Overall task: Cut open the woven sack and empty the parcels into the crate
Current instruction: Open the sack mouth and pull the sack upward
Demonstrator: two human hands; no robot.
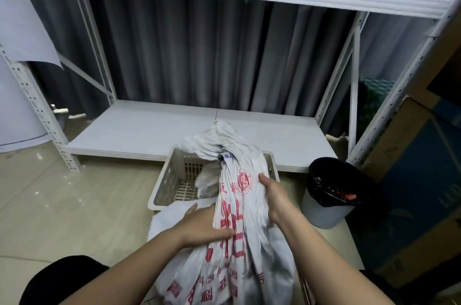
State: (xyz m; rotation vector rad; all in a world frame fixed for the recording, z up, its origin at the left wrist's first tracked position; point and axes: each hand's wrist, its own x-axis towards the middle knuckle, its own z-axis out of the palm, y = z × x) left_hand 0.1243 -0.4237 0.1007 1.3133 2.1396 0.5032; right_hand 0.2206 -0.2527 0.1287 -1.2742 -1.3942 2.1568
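I see the woven sack (237,224), white with red printed characters, bunched up in the lower middle of the frame, its far end draped over the near rim of the crate (169,179) and reaching across it toward the shelf. My left hand (202,227) lies against the sack's left side, thumb hooked over a fold of the cloth and the fingers running under it, so it is gripping the fabric. My right hand (273,198) is clamped on the sack's right side a little higher up, fingers wrapped into the gathered cloth. The two hands are apart, with the sack between them. The crate is a pale slatted plastic one standing on the tiled floor at the centre of the frame, just in front of the low white shelf board (149,130); inside it, on the right, a white parcel (208,182) shows partly under the sack. To the right of the crate stands a round grey bin (324,212) with a black liner. Cardboard boxes (414,179) are stacked along the right edge of the frame, and a grey curtain (212,50) hangs behind the rack.
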